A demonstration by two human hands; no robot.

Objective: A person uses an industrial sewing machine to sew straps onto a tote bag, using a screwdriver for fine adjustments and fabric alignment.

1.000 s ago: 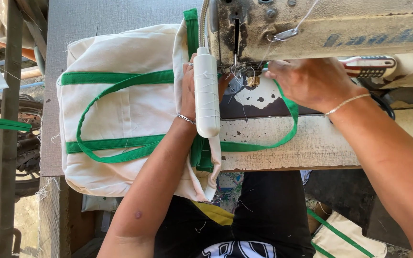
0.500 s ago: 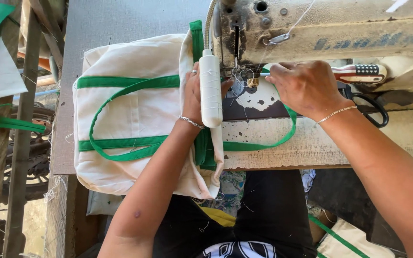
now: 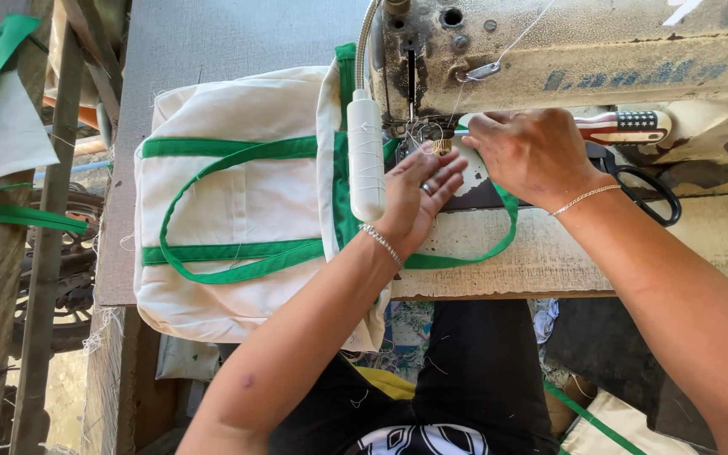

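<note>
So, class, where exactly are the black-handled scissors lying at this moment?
In the head view, the scissors lie at the right on the wooden table, against the sewing machine's base, just beyond the right hand and beside a striped tool handle.

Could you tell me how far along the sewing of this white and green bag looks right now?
Done: the white tote bag already carries green straps across its body and lies left of the sewing machine. In hand: the left hand and right hand press the bag's edge by the needle. Left: the green handle loop hangs loose over the table edge.
</note>
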